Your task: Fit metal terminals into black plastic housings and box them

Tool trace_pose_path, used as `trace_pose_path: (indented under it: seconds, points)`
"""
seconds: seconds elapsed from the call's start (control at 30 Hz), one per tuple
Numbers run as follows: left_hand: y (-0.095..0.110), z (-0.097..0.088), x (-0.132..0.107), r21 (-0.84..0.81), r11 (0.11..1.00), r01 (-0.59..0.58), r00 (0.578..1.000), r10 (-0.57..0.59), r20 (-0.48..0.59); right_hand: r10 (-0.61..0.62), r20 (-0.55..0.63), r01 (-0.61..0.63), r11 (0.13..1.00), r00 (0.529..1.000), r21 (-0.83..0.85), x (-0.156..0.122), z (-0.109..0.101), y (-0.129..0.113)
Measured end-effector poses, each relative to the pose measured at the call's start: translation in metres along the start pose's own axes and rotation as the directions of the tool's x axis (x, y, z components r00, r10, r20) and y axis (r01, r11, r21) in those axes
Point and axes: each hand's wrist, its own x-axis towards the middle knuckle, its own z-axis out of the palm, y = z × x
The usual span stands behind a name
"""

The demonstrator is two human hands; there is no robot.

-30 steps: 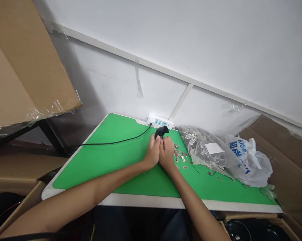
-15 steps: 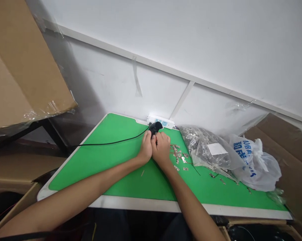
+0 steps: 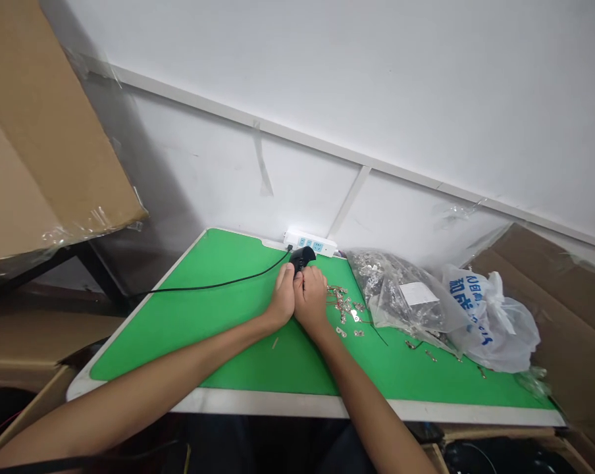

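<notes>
My left hand (image 3: 282,301) and my right hand (image 3: 310,297) are pressed together on the green mat (image 3: 218,309), fingers curled around something small that I cannot make out. Just beyond the fingertips stands a small black device (image 3: 301,257) with a black cable (image 3: 213,285) running off to the left. Several small metal pieces (image 3: 344,308) lie scattered on the mat right of my right hand.
A white power strip (image 3: 310,242) lies against the wall behind the device. A clear bag of metal parts (image 3: 401,296) and a white plastic bag (image 3: 490,316) sit at the right. Cardboard sheets stand at the left and right sides (image 3: 35,131).
Both hands slid a little left along the mat, staying together by the black device; a small sliver now lies on the mat near my left wrist. The camera view shifted slightly.
</notes>
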Motion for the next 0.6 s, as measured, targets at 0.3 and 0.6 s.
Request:
trace_pose_path:
  seconds: [0.3,0.6]
  points:
    - [0.001,0.001,0.003,-0.016,1.000,-0.019,0.999,0.020,0.049,0.028,-0.013,-0.028,1.000,1.000,-0.005,0.000,0.001,0.000]
    - [0.016,-0.005,0.017,-0.171,0.940,0.295,0.939,-0.252,0.232,-0.119,-0.010,0.118,0.978,0.993,0.173,0.003,-0.025,0.014]
